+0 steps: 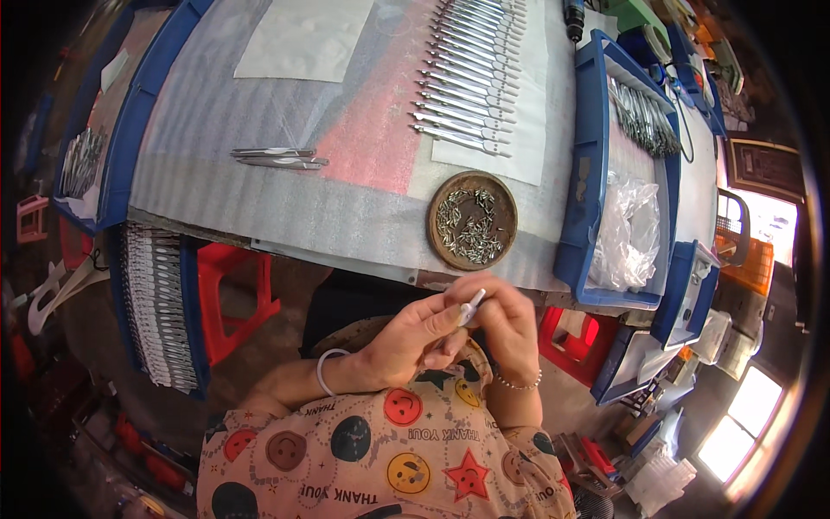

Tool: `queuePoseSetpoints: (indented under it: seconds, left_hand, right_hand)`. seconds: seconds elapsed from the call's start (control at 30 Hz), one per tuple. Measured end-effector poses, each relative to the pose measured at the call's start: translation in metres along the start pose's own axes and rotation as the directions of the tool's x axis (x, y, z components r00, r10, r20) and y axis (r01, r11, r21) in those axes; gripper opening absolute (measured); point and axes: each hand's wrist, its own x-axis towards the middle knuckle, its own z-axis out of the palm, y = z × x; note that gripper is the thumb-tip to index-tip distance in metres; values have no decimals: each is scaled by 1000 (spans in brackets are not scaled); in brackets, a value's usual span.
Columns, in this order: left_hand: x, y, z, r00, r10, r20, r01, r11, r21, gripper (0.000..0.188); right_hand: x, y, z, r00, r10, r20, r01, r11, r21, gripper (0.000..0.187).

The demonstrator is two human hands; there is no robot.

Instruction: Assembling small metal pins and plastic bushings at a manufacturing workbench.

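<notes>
Close to my body, just below the table edge, my left hand [413, 342] and my right hand [510, 330] meet. Both have their fingers closed on a small shiny silver metal piece [472, 306]. Its upper end pokes out between the fingertips; the rest is hidden by the fingers. Just beyond them, a round brown bowl [435, 238] on the table contains many tiny metal pins [471, 238]. Farther off, slim silver drawing compasses [471, 91] lie side by side in a long row on white paper. A few loose slim metal pieces [278, 158] rest to the left.
On the right, a blue crate [585, 173] carries metal parts [644, 117] and a clear plastic bag [624, 233]. Another blue crate [143, 104] stands at the left edge, above a box packed with metal pieces [157, 303]. Red stools [226, 303] sit under the table.
</notes>
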Motion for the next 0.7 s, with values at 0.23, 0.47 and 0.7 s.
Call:
queuePoseSetpoints:
  seconds: [0.23, 0.47, 0.7]
  left_hand:
    - [-3, 9, -9, 999, 31, 15, -30, 996, -81, 36]
    - [-5, 13, -13, 998, 37, 44, -33, 995, -93, 34]
    - [-2, 11, -17, 997, -5, 76, 16, 989, -147, 32]
  right_hand:
    - [49, -14, -15, 878, -471, 85, 236, 272, -933, 27]
    - [65, -5, -19, 920, -338, 198, 216, 14, -976, 16]
    - [65, -10, -11, 898, -401, 180, 231, 82, -969, 10]
